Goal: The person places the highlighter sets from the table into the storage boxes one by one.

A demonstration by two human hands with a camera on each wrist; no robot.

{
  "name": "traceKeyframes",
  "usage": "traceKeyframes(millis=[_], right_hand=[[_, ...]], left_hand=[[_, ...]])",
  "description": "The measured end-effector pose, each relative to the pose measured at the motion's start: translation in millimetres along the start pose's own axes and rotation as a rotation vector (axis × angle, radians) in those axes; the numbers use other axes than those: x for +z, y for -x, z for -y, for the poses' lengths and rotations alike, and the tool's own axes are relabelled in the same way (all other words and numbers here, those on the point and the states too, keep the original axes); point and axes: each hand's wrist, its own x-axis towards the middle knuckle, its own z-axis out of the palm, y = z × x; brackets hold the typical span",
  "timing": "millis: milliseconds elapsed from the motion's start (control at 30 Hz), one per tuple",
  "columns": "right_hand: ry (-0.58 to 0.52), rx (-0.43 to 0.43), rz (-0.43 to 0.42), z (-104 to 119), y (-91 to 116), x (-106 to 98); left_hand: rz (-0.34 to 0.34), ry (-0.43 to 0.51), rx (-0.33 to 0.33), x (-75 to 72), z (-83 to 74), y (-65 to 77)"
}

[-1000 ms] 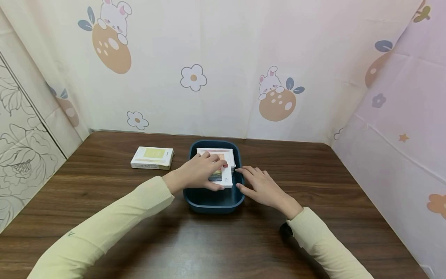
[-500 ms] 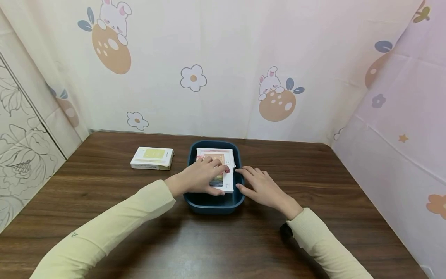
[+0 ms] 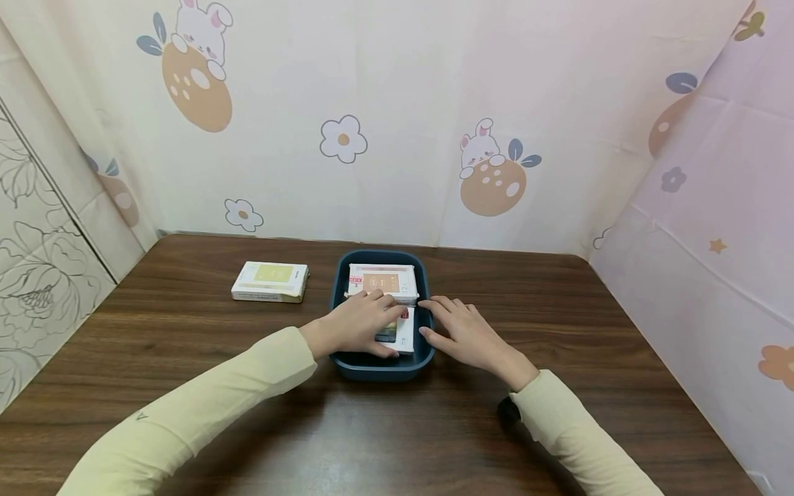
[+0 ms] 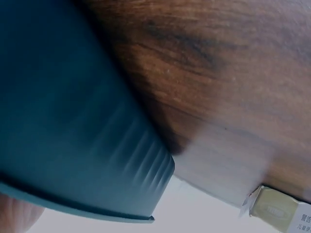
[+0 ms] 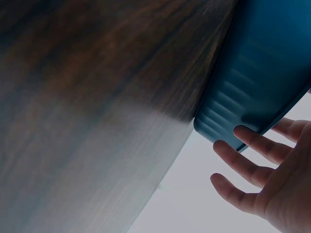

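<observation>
A dark blue plastic bin (image 3: 428, 348) stands mid-table with two flat white cardboard boxes in it. At its far end lies the box with an orange-brown panel (image 3: 403, 279). Nearer the front is a white box with a dark picture (image 3: 406, 337), which my left hand (image 3: 360, 324) grips from above between thumb and fingers; the hand covers much of it. Resting at the bin's right rim is my right hand (image 3: 462, 331), its fingers spread and loosely bent. In the right wrist view several fingertips (image 5: 226, 148) show beside the bin's outer wall (image 5: 257, 73).
To the left of the bin, a white box with a yellow-green panel (image 3: 271, 281) lies flat on the brown wooden table (image 3: 186, 331). A patterned curtain (image 3: 403, 186) hangs behind the table. Something small and black (image 3: 509, 410) sits under the right sleeve.
My left hand has drawn the box with the dark picture toward the front of the bin, uncovering the box behind it. The right hand has stayed at the rim.
</observation>
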Motion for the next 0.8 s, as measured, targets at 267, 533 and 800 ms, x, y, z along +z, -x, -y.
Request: traceKeyframes(millis=[267,533,800], right_hand=[[-0.003,-0.001,0.001,0.4,0.5,-0.3],[-0.011,-0.001,0.001,0.0,0.8,0.5],[-0.021,0.002,0.005,0.0,0.8,0.5]], left_hand=[[0.027,0.007,0.004,5.2,-2.4,-1.3],[0.033,0.005,0.008,11.2,-3.3,-2.1],[0.05,0.014,0.001,12.7,-3.4,-3.3]])
